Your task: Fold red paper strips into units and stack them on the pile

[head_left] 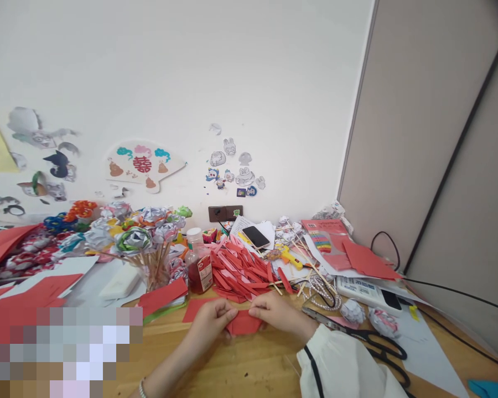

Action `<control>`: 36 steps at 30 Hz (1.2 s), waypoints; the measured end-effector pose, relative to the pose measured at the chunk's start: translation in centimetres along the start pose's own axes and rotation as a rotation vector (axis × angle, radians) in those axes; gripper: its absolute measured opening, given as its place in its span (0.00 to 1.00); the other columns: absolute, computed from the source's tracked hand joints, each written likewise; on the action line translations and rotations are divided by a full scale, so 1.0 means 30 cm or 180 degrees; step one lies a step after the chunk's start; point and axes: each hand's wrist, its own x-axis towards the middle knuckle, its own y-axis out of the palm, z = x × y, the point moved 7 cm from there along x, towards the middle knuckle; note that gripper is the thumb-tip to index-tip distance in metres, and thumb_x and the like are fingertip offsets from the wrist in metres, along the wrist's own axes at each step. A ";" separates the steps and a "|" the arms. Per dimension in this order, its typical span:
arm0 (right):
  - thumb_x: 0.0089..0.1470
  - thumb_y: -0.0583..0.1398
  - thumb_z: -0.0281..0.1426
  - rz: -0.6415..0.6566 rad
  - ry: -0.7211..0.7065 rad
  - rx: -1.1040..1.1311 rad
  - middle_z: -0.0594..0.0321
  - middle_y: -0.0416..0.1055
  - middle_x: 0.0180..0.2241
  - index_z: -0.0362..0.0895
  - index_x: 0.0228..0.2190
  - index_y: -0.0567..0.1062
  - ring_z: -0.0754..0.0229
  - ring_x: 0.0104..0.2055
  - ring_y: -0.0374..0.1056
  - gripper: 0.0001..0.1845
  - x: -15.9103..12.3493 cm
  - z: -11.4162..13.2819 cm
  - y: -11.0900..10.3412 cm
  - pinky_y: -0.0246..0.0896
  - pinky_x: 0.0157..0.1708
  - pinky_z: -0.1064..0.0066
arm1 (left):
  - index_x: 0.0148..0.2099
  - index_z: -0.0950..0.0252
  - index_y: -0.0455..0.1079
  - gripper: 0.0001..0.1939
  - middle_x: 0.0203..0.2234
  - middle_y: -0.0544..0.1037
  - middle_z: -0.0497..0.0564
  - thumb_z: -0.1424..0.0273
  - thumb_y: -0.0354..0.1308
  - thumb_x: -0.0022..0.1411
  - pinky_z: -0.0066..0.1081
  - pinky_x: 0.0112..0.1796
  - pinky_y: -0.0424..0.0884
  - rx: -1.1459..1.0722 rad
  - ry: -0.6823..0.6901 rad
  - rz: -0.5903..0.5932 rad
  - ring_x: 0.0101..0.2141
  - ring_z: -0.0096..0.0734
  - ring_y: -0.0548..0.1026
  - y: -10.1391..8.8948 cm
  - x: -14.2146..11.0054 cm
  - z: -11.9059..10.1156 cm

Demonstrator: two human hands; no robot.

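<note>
A small piece of red paper [244,325] is held between both hands, low over the wooden table [232,365]. My left hand [213,319] pinches its left side, thumb on top. On the right side, my right hand [271,310] grips it the same way; the fingers under the paper are hidden. Behind the hands lies a big heap of folded red paper strips [238,268]. Another flat red sheet [194,309] rests partly beneath my left hand. Black-handled scissors [382,342] lie to the right, partly under my right sleeve.
Left of the heap stand a bottle of red liquid [199,268] and a cup of sticks with paper flowers [153,268]. Behind are a phone [255,237] and a yellow glue gun [290,257]. At right are a bead string [321,293], crumpled paper balls [352,310] and cables.
</note>
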 end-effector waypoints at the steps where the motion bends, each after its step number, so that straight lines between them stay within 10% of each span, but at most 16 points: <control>1: 0.50 0.52 0.37 0.0050 0.0073 0.0121 0.67 0.64 0.18 0.40 0.22 0.70 0.67 0.20 0.60 0.15 -0.001 -0.010 -0.002 0.50 0.19 0.78 | 0.20 0.65 0.60 0.19 0.10 0.68 0.42 0.53 0.56 0.40 0.24 0.17 0.62 -0.0035 -0.0027 -0.0003 0.13 0.26 0.67 -0.001 -0.001 -0.002; 10: 0.50 0.53 0.38 -0.0387 -0.0117 -0.0312 0.66 0.66 0.20 0.41 0.24 0.72 0.65 0.23 0.59 0.15 -0.005 0.017 -0.049 0.50 0.22 0.77 | 0.20 0.66 0.63 0.14 0.12 0.67 0.42 0.59 0.56 0.44 0.22 0.18 0.57 0.0418 0.0047 0.0221 0.16 0.25 0.66 0.000 -0.007 0.006; 16: 0.50 0.53 0.35 0.0116 -0.0452 -0.0175 0.66 0.66 0.21 0.41 0.24 0.72 0.65 0.25 0.59 0.12 -0.008 0.084 0.041 0.50 0.24 0.77 | 0.13 0.66 0.59 0.18 0.08 0.60 0.40 0.63 0.52 0.49 0.21 0.17 0.50 0.1030 0.0391 0.0664 0.14 0.20 0.58 0.057 -0.042 -0.021; 22: 0.50 0.54 0.38 -0.0644 -0.0043 0.0569 0.65 0.65 0.25 0.43 0.38 0.66 0.66 0.25 0.60 0.15 -0.007 0.048 -0.020 0.54 0.25 0.76 | 0.23 0.64 0.60 0.16 0.07 0.65 0.40 0.56 0.55 0.44 0.22 0.13 0.56 -0.0058 -0.0068 0.0320 0.09 0.22 0.62 0.034 0.005 0.044; 27: 0.44 0.59 0.38 -0.0291 0.0248 0.1398 0.63 0.66 0.27 0.42 0.41 0.62 0.65 0.25 0.63 0.22 0.011 -0.011 0.058 0.57 0.22 0.76 | 0.24 0.65 0.59 0.18 0.12 0.73 0.47 0.57 0.60 0.39 0.25 0.18 0.66 -0.0766 -0.0033 0.0020 0.15 0.28 0.71 0.005 0.025 0.028; 36: 0.44 0.56 0.26 -0.0720 0.0177 0.0785 0.64 0.65 0.29 0.42 0.37 0.67 0.64 0.30 0.61 0.15 0.004 0.005 0.014 0.55 0.30 0.74 | 0.31 0.66 0.61 0.19 0.17 0.75 0.48 0.63 0.63 0.38 0.23 0.19 0.66 -0.1155 -0.0464 -0.0033 0.18 0.28 0.73 0.007 0.014 0.053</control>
